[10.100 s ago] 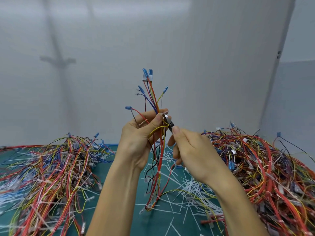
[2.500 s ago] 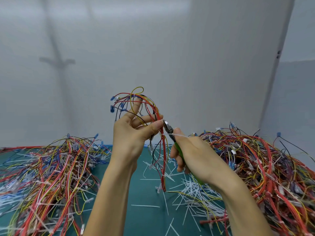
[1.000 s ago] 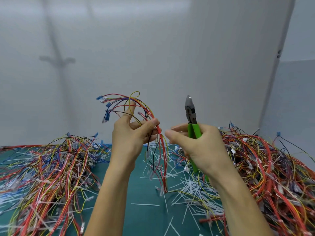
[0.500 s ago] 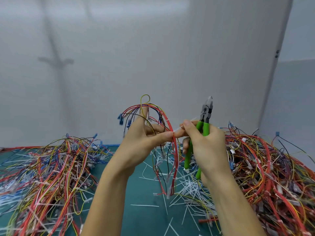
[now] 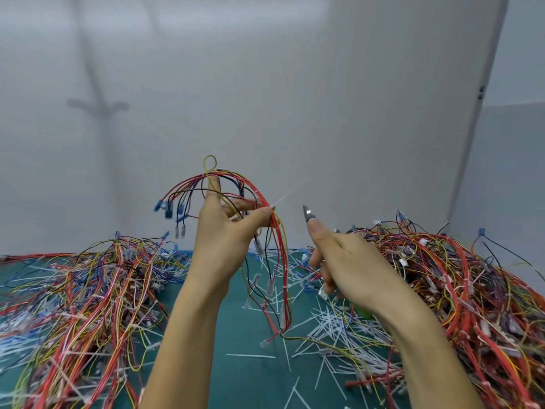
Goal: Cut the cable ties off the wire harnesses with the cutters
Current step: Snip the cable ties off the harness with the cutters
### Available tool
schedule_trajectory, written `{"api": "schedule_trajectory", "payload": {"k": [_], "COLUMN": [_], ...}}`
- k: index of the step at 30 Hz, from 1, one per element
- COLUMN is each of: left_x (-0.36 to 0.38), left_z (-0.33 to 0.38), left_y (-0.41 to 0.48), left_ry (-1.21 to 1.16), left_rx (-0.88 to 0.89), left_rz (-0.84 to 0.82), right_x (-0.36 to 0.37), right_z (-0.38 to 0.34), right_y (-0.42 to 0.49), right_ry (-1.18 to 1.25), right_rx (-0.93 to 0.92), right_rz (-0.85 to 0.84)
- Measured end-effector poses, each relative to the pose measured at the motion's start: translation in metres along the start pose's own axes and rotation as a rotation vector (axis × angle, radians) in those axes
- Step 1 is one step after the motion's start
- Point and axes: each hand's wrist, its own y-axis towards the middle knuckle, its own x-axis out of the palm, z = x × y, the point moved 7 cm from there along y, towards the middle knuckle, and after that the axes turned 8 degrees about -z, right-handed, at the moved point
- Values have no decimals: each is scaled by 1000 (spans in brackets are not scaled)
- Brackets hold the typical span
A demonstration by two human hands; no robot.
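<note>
My left hand (image 5: 227,234) pinches a wire harness (image 5: 278,255) of red, yellow and black wires, held up above the green mat (image 5: 236,364). The wires arch over my raised index finger, with blue connectors (image 5: 169,206) dangling on the left. A white cable tie (image 5: 287,196) sticks out to the upper right from the pinch point. My right hand (image 5: 351,264) grips the cutters (image 5: 308,214); only the metal jaw tip shows past my index finger, and a bit of green handle shows below the hand. The jaws sit a short way right of the harness.
A big tangled pile of wire harnesses (image 5: 82,296) lies on the left of the mat, and another pile (image 5: 460,293) on the right. Several cut white cable ties (image 5: 327,323) litter the mat between them. A grey wall stands close behind.
My right hand has tipped the cutters down from upright, so the jaws now point toward the harness. The cable tie tail now sticks out free at the upper right.
</note>
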Motion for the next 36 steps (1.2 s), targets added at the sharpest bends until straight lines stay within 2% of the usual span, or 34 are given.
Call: {"api": "schedule_trajectory", "payload": {"k": [16, 36], "left_x": [6, 6], "left_z": [0, 0], "left_y": [-2, -1], "left_ry": [29, 39], "left_rx": [-2, -5], "left_rz": [-45, -61], "right_x": [11, 12], "right_z": [-16, -12], "right_y": [-3, -3], "right_ry": [-73, -95], "right_rx": [-73, -28], "right_rz": [30, -6]}}
